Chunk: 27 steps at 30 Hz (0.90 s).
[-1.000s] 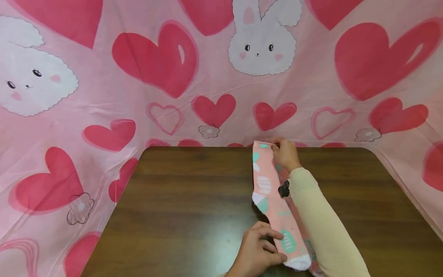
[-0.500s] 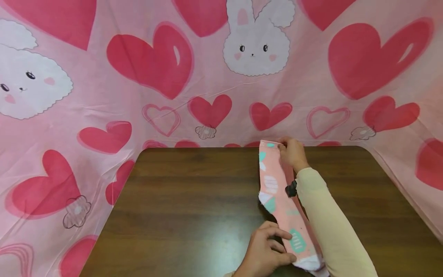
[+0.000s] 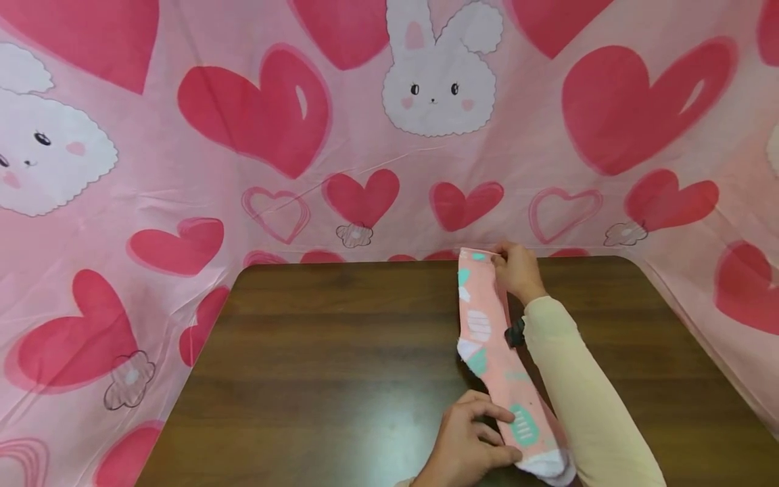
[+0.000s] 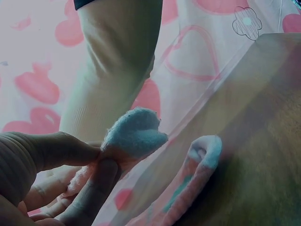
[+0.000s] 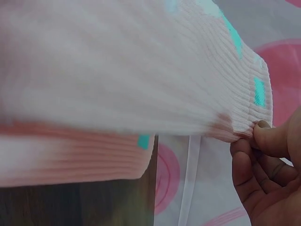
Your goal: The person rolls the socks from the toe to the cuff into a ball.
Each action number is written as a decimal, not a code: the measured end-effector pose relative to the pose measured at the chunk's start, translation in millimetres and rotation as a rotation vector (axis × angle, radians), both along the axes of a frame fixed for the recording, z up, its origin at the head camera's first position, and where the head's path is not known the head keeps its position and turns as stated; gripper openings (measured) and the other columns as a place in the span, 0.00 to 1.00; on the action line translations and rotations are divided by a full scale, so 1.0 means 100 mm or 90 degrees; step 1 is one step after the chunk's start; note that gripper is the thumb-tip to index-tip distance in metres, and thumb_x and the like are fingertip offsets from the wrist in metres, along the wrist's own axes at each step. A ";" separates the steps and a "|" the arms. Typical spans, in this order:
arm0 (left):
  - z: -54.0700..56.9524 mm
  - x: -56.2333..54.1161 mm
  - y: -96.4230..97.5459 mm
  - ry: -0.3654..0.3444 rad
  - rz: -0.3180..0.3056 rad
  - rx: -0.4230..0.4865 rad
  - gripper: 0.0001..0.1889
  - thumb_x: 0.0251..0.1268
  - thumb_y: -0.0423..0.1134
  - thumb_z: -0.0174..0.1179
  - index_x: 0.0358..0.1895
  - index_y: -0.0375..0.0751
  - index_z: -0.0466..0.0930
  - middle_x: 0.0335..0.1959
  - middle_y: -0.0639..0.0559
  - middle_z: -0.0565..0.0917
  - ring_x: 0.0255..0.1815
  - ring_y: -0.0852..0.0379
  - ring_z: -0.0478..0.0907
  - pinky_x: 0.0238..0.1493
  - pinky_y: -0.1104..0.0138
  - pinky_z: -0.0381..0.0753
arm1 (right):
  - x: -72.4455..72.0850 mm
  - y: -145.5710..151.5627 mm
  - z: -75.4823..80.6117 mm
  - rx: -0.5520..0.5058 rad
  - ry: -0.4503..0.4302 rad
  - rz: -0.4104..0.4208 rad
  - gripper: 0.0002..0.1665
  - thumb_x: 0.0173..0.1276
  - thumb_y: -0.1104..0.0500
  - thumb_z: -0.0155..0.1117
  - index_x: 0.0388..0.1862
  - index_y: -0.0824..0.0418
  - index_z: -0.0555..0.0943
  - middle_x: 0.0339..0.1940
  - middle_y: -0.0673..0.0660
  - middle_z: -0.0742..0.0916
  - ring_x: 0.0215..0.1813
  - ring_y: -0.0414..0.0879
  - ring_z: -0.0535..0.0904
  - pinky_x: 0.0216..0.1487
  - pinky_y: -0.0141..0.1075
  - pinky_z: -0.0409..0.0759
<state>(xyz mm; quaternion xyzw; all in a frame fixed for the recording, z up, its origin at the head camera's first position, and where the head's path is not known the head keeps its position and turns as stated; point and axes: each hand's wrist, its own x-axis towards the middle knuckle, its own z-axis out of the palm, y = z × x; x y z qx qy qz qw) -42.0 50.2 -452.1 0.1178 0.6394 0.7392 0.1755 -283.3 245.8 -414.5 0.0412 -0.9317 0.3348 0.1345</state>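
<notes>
A pink sock with mint and white patches and a white toe is stretched lengthwise above the right half of the table. My right hand pinches its ribbed cuff between thumb and fingers at the far end. At the near end my left hand pinches it by the toe. Directly below lies a second, matching sock on the table, mostly hidden by the first in the head view. A gap between the two socks shows in both wrist views.
The dark wooden table has rounded far corners. Pink cloth printed with hearts and rabbits hangs behind it and along both sides. A small black device sits at my right wrist.
Both hands and the held sock have shifted slightly right in the head view, whose background has slid left. The held sock now covers more of the lower one. Both grips stay the same.
</notes>
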 end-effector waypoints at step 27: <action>-0.10 0.02 0.22 0.033 -0.009 -0.044 0.18 0.43 0.22 0.78 0.41 0.38 0.87 0.38 0.65 0.73 0.24 0.69 0.81 0.29 0.73 0.82 | 0.01 0.20 -0.12 0.012 0.018 -0.013 0.08 0.72 0.67 0.57 0.39 0.69 0.83 0.35 0.66 0.85 0.42 0.62 0.77 0.45 0.56 0.75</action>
